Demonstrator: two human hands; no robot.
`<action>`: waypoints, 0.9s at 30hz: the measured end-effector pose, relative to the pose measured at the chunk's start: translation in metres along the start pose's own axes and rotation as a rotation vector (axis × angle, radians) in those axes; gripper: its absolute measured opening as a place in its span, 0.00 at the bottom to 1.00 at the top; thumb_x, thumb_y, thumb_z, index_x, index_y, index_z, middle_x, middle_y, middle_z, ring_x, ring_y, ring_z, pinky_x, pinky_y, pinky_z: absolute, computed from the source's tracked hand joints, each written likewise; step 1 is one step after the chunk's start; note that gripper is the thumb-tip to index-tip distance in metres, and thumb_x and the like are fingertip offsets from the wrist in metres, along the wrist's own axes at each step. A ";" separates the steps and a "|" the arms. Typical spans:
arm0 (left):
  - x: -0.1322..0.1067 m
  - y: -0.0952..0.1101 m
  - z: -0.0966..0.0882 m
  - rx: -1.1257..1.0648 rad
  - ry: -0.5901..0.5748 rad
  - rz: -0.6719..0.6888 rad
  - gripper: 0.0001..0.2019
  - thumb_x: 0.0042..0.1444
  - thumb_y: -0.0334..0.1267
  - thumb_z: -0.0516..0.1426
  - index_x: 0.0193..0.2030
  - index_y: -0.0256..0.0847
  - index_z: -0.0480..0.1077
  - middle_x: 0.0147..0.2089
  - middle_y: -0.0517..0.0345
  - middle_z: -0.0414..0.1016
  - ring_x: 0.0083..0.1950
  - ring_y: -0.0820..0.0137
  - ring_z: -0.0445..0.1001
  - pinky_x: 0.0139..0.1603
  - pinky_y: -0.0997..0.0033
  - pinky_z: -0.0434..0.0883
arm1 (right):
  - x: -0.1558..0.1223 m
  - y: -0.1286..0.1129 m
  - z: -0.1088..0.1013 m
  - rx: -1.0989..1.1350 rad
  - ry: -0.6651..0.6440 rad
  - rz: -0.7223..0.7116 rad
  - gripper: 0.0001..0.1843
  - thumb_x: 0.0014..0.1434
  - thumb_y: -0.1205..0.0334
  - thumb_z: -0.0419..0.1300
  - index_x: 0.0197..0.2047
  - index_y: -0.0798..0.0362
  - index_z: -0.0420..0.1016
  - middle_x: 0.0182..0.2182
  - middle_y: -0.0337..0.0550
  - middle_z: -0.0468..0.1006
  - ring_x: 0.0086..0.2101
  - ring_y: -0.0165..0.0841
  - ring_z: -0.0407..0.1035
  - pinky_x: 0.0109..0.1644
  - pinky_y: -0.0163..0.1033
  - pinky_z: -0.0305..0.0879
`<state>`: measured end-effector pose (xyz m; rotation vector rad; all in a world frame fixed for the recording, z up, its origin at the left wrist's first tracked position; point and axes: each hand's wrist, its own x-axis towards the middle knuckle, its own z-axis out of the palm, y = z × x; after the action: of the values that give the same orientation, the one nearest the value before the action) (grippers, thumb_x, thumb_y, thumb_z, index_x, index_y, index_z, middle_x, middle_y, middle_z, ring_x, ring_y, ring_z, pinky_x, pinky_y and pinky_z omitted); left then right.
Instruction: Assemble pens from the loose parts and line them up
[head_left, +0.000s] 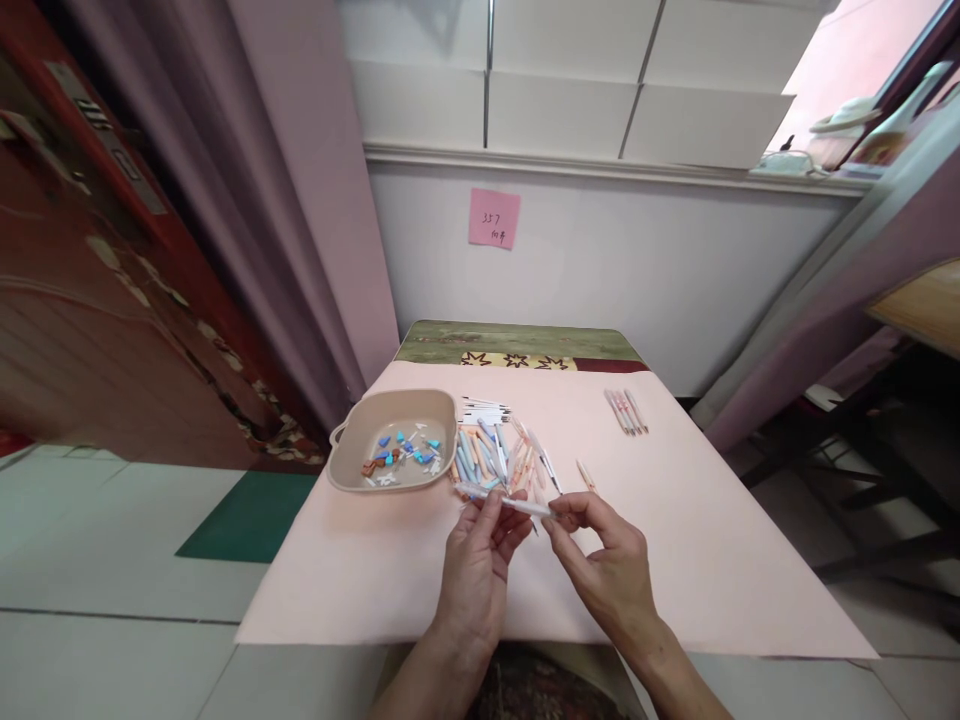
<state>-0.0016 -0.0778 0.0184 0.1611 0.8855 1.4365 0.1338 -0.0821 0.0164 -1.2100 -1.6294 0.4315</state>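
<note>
Between my two hands a pen (517,503) with a pale, see-through barrel is held nearly level above the table. My left hand (480,550) pinches its middle between thumb and fingers. The thumb and forefinger of my right hand (604,550) close on its right end. Just behind lies a heap of pen parts (487,455): blue, orange and pink barrels. White refills with dark tips (486,410) lie behind the heap. A short pinkish pen part (586,475) rests alone beyond my right hand.
A beige basin (341,465) with small blue, brown and white pieces stands at left. Several assembled-looking pens (626,412) lie side by side at the right. Pink paper covers the table (735,570). A pink note (494,218) is stuck to the wall behind.
</note>
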 end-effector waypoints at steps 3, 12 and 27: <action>0.000 0.000 0.000 0.005 -0.005 0.008 0.08 0.54 0.33 0.62 0.39 0.33 0.73 0.36 0.49 0.80 0.34 0.71 0.78 0.37 0.72 0.77 | 0.000 0.002 0.000 -0.010 -0.016 0.033 0.05 0.57 0.61 0.61 0.37 0.52 0.73 0.25 0.36 0.73 0.26 0.28 0.67 0.32 0.31 0.65; 0.003 -0.004 -0.002 0.021 -0.020 0.025 0.10 0.51 0.35 0.64 0.39 0.33 0.73 0.38 0.47 0.80 0.36 0.70 0.78 0.39 0.72 0.76 | -0.001 0.007 0.000 -0.165 -0.143 0.125 0.14 0.61 0.50 0.57 0.36 0.52 0.75 0.21 0.36 0.73 0.21 0.28 0.67 0.26 0.30 0.60; 0.004 -0.005 -0.004 0.034 -0.023 0.048 0.12 0.49 0.36 0.66 0.40 0.34 0.73 0.38 0.48 0.80 0.37 0.70 0.77 0.39 0.72 0.76 | -0.003 0.006 -0.001 -0.153 -0.178 0.121 0.14 0.62 0.51 0.55 0.32 0.51 0.71 0.22 0.37 0.73 0.22 0.28 0.67 0.28 0.30 0.62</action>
<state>-0.0009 -0.0767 0.0113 0.2251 0.8929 1.4622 0.1374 -0.0824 0.0109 -1.4240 -1.7717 0.5108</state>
